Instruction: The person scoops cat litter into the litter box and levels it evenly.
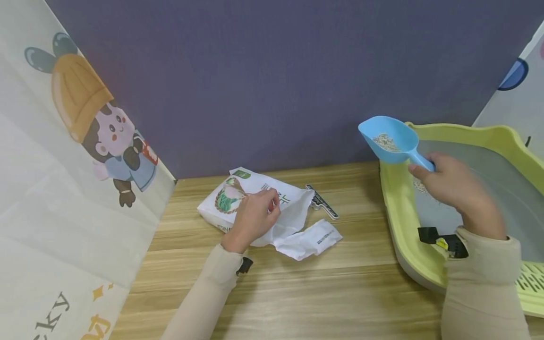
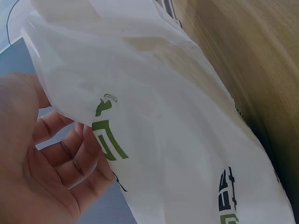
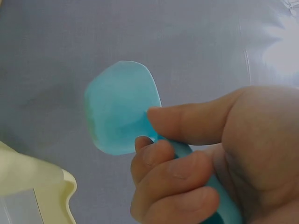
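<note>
A light blue scoop [image 1: 401, 132] holds a small heap of pale pellets [image 1: 386, 142]. My right hand [image 1: 456, 189] grips its handle, thumb along the top and fingers curled round it, as the right wrist view shows with the scoop's underside [image 3: 121, 107]. The scoop is raised at the near-left rim of a yellow-green litter tray [image 1: 395, 208]. A white printed bag [image 1: 265, 184] lies on the table, its mouth facing right. My left hand [image 1: 255, 215] pinches the bag's edge; in the left wrist view the thumb goes behind the white film [image 2: 154, 107].
A crumpled white flap [image 1: 312, 238] spreads from the bag's mouth. Behind it lies a black-and-white toothed strip [image 1: 323, 203]. Some pellets [image 1: 420, 185] lie on the tray's grey floor. A dark blue panel [image 1: 272, 85] stands along the table's back edge.
</note>
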`<state>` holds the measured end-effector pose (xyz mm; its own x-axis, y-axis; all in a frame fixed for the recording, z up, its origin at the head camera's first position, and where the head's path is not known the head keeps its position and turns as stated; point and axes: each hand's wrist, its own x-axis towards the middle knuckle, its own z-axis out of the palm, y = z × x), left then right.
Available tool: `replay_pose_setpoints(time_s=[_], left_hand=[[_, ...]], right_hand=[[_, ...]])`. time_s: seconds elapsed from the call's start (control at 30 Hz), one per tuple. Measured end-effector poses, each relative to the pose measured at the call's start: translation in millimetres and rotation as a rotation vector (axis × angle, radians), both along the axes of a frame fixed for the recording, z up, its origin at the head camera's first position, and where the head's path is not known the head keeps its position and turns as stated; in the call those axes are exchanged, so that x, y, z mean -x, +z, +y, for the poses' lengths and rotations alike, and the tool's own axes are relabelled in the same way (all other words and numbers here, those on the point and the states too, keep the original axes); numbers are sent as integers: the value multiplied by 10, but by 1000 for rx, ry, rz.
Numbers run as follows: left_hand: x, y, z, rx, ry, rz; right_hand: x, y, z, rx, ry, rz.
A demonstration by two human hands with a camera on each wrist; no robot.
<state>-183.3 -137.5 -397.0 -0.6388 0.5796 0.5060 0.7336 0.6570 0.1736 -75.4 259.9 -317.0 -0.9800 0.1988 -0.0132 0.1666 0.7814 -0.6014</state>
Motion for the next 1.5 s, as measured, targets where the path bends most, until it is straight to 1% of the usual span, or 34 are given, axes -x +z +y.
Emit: replay_pose_setpoints(time_s=[0.1,0.33,0.57,0.8,0.97,1.1,1.33,1.5], left_hand=[[-6,3,-4,3,-2,-8],[-7,-2,-19,5,6,-55],[1,-8,-26,-4,12,-83],[12,-8,-29,-7,5,-67],[13,-5,-30,-12,-3,-68],[11,-4,-34,-14,-4,-64],[6,0,-39,-10,-3,-50],[7,19,-43,-12,-6,-51]], right_hand=[[-19,5,40,0,-21,4],[-86,20,125,13,-69,-3],[-153,46,176,19,-105,13],[-196,17,265,25,-154,46],[-223,-8,377,61,-168,57],[-247,-27,449,81,-190,32],[-246,-117,564,70,-280,-16],[-270,-175,621,86,-312,-33]])
